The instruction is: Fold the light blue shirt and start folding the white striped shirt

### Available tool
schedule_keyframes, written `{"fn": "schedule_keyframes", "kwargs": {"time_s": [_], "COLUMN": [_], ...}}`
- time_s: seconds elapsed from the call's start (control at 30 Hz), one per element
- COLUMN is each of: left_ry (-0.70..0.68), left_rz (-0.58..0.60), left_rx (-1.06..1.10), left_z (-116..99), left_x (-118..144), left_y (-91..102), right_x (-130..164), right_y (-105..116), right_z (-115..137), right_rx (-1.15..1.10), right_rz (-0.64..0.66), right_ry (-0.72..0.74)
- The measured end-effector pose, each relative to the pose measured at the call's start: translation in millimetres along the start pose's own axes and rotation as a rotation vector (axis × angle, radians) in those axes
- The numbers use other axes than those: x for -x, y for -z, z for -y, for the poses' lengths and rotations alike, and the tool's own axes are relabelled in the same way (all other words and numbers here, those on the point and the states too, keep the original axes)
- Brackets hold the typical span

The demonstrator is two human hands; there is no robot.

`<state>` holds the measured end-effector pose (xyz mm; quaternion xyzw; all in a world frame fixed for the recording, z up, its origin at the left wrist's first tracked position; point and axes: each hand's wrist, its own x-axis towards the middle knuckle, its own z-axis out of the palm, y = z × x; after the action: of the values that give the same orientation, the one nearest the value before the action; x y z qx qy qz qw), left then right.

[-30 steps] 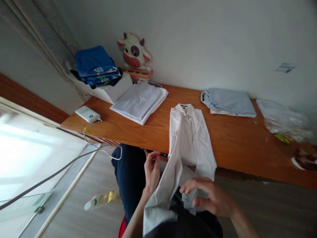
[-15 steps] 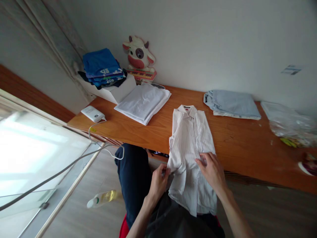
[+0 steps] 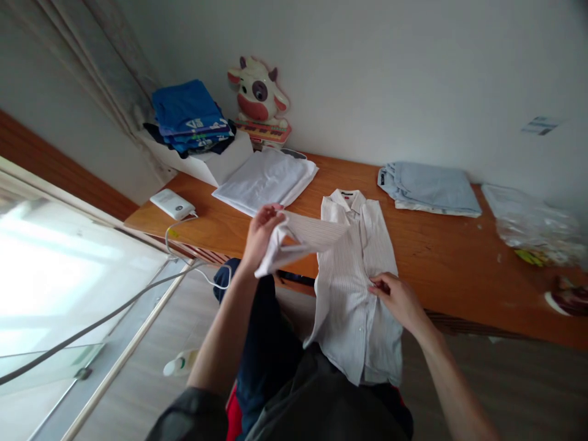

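The white striped shirt [image 3: 356, 269] lay face up with its collar toward the wall, its upper half on the wooden tabletop [image 3: 441, 257] and its hem hanging over the near edge onto the person's lap. The left hand [image 3: 263, 231] was closed on the shirt's left sleeve [image 3: 305, 237], holding it lifted and stretched out sideways above the tabletop edge, the cuff bunched in the grip. Half a second before, that hand had been low by the lap pinching the same side of the shirt against the body of the garment; it had since risen and drawn the sleeve out clear of the front. The right hand [image 3: 399, 298] lay with fingers bent and pressed down on the shirt's front near the button line, much where it had been, pinning the cloth flat while the sleeve was pulled; it gripped nothing that could be made out. To judge from this, the sleeve was freed and ready to be laid across the shirt. Farther back on the tabletop lay a folded white garment [image 3: 266, 180], a folded pale blue garment [image 3: 429, 188], a stack of blue clothes [image 3: 188, 116] on a white box, and a cow toy [image 3: 260, 95].
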<state>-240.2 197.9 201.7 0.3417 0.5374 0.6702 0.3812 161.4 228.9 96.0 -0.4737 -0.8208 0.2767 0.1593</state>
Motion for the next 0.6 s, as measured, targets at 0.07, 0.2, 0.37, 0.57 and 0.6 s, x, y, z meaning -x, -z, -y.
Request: {"fn": "schedule_keyframes", "kwargs": {"time_s": [0.07,0.2,0.37,0.57,0.6], "left_ry": [-0.128,-0.469,-0.473,-0.485,-0.437], "left_rz": [0.033,-0.11,0.185,0.473,0.35], "left_rx": [-0.175,-0.859,-1.191,-1.076,-1.142], "left_z": [-21.0,-41.4,-8.3,40.8,42.9], "left_x": [-52.5,-87.1,-59.1,-57.3,-59.5], "left_y": [23.5,37.8,18.2,4.7,6.9], "right_x": [-1.3,-1.5,0.0,2.5,4.9], "right_y": [1.5,1.8,4.6,13.2,15.0], "right_z": [-1.9,-6.3,-5.4,-7.5,-12.9], "right_rx": [-0.027,-0.053,-0.086,-0.152,-0.211], "right_rz": [0.021,0.013,0.058,0.017,-0.008], "right_ry": [0.009,0.008,0.006,-0.096,-0.121]}}
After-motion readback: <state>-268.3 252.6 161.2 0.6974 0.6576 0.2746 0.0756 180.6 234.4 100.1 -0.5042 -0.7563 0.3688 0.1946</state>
